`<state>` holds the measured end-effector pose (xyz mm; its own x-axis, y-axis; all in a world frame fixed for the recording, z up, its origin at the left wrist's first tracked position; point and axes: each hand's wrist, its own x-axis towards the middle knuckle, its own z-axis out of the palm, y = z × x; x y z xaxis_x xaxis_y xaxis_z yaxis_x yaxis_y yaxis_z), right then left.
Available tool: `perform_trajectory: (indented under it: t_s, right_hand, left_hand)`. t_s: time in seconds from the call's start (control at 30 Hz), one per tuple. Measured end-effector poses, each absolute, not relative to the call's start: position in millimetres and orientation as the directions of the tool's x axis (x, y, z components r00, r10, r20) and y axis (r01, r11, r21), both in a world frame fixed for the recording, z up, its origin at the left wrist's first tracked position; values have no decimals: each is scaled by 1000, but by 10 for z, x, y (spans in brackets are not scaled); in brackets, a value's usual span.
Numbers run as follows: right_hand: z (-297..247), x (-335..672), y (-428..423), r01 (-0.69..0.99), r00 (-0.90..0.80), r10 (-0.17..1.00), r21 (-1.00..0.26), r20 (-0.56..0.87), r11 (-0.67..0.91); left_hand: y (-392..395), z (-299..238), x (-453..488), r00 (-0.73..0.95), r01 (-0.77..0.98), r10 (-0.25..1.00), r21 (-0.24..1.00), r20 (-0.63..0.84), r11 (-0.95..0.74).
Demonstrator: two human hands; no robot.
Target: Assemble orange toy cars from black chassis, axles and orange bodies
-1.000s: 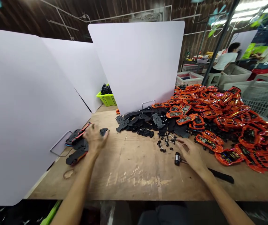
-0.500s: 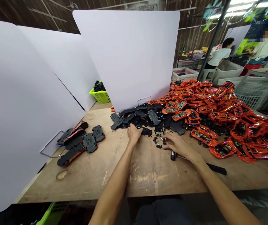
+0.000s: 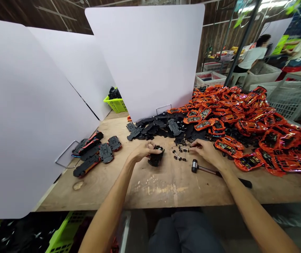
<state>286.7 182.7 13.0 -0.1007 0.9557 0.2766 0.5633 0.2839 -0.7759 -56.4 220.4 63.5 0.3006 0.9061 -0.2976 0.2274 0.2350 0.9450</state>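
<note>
a black toy car chassis (image 3: pixel 156 157) sits clenched in the left hand (image 3: pixel 142 152), fingers wrapped over its near end, just above the bare plywood workbench (image 3: pixel 163 189). half a second ago that hand was at the edge of the black chassis pile (image 3: pixel 161 127); now it and the chassis are nearer the person, clear of the pile. the right hand (image 3: pixel 204 150) has slid up off the rubber mallet (image 3: pixel 205 170), which now lies fully in view beneath the wrist, its black handle pointing right. its fingertips (image 3: pixel 193 150) reach toward small black wheel-and-axle pieces (image 3: pixel 178 155) scattered on the wood; whether they pinch one, i cannot tell. orange car shells (image 3: pixel 234 117) heap beyond the right hand. finished toy cars (image 3: pixel 95 149) lie at left beside a white partition board (image 3: pixel 145 59) with a wire stand (image 3: pixel 66 154). a lime basket (image 3: pixel 115 104) stands behind. two co-workers (image 3: pixel 253 54) are at the far right.
</note>
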Motion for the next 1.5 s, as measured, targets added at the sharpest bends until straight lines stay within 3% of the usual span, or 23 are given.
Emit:
perform_trajectory:
  t_s: [0.13,0.2,0.3,0.5,0.63,0.73,0.83,1.0,1.1,1.17,1.23,1.4,1.5]
  right_hand:
    - [195,2928,1888,550,-31,945,-784,325,288]
    - [165,2913,1910,533,30,934,-796,355,285]
    - [143,2840,1916,534,25,927,-789,374,304]
    - [364,2459,1790,621,27,859,-682,511,386]
    - [378,1971,1558,420,-184,893,-789,410,449]
    - [228,1658,1343,348,-318,891,-835,323,427]
    - [70,1517,1158,431,-296,905,-803,305,412]
    - [127,1795,1028,554,-331,875,-678,353,483]
    - [326,2432,1043,721,-155,891,-569,426,397]
    - [409,2976,1048,871,90,891,-469,445,145]
    - [399,3462,1054,917,226,870,-397,438,-39]
    - [284,4042,1154,832,223,865,-550,450,72]
    - [484,4184,1286,783,228,867,-612,442,107]
  left_hand:
    - [2217,659,-406,592,208,666,884,-454,418]
    - [2224,625,-394,618,221,605,850,-502,479]
    - [2192,519,-477,513,213,692,856,-509,472]
    - [1811,338,-603,346,7,844,901,-409,434]
    - [1523,262,-405,321,-101,868,898,-379,429]
    - [1390,155,-192,200,-129,915,917,-349,378]
    - [1266,74,-34,97,-121,935,929,-341,351]
    - [1060,102,28,175,-163,894,883,-413,439]
    - [1002,110,-9,140,-261,870,830,-473,493]
    - [968,91,-28,135,-298,860,808,-491,508]
    - [931,60,-34,149,-319,863,803,-482,503]
    - [857,-13,-23,162,-348,884,813,-439,468]
    - [844,-36,-25,159,-363,889,812,-429,456]
